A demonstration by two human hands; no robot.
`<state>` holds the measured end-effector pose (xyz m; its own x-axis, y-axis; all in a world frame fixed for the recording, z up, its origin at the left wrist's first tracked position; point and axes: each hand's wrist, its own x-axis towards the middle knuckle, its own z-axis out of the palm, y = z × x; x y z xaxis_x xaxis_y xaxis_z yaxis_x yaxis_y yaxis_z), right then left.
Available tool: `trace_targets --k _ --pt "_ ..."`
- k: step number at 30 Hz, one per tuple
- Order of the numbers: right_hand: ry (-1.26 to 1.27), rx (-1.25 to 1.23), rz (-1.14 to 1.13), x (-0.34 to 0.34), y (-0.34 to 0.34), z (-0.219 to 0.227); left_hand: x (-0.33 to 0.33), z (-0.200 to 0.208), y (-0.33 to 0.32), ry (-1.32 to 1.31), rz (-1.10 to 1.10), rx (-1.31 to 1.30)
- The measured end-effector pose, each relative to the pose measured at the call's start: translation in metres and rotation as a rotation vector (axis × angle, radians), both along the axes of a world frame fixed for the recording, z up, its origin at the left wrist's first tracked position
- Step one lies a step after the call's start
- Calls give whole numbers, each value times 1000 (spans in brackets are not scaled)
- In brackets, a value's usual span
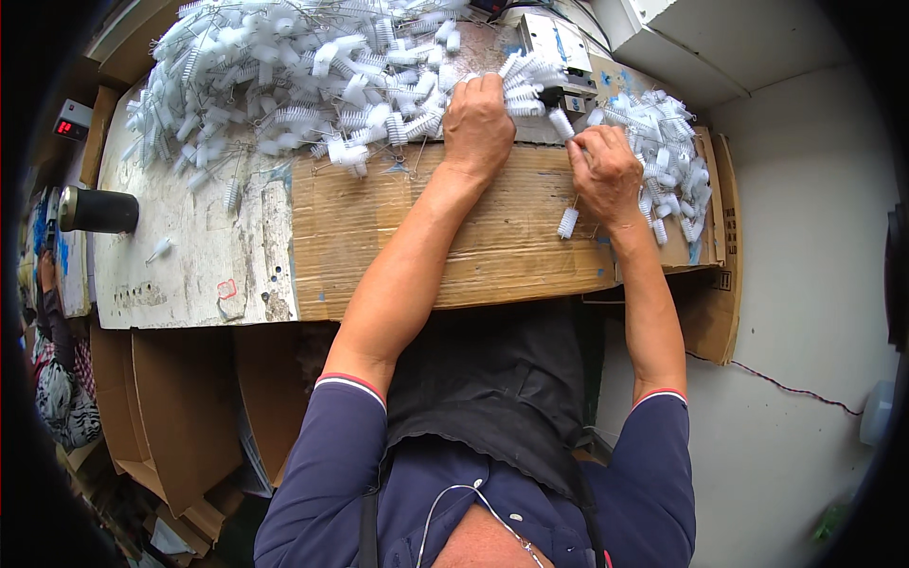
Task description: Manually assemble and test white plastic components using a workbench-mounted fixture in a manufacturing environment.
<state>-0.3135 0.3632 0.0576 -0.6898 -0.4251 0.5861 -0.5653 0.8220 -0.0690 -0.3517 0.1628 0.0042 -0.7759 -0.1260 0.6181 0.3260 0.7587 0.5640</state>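
Note:
A big heap of small white bristle brushes [312,118] with thin wire stems covers the far left and middle of the worktable. At the heap's right edge, my left hand [476,125] is closed with its fingers curled down. White brush heads [523,95] fan out beside it, but its grip is hidden. My right hand [609,170] pinches a white brush [561,124] at its fingertips, just in front of a small metal machine [559,47] with a black part. Another brush [567,223] shows below that hand; whether it is held or lies on the cardboard I cannot tell.
A smaller brush pile [668,151] lies to the right, against a cardboard side [727,246]. Flat cardboard [454,237] covers the table's front. On the left are a dark cylinder [99,210], a single brush [159,249] and a red-lit display [71,123]. Open cartons [180,407] stand below.

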Motion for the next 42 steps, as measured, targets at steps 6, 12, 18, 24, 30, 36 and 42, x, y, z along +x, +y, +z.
trace_targets --k 6,12,18,24,30,36,42 --pt "-405 -250 -307 -8 -19 -14 -2 3 2 39 19 136" --pt "-477 -374 -392 -23 -31 -18 -7 -5 2 56 -6 147" --pt "-511 -453 -449 -30 -39 -18 -4 -1 1 41 -7 184" --pt "-558 -516 -457 -31 -41 -19 -4 0 1 77 3 182" --pt "-559 -545 -422 -38 -35 -20 -7 2 4 163 1 176" --pt "-427 -453 -394 -3 -34 -6 -3 -3 6 4 -108 119" --pt "-328 -147 -110 50 6 12 -3 -1 5 -16 -98 101"
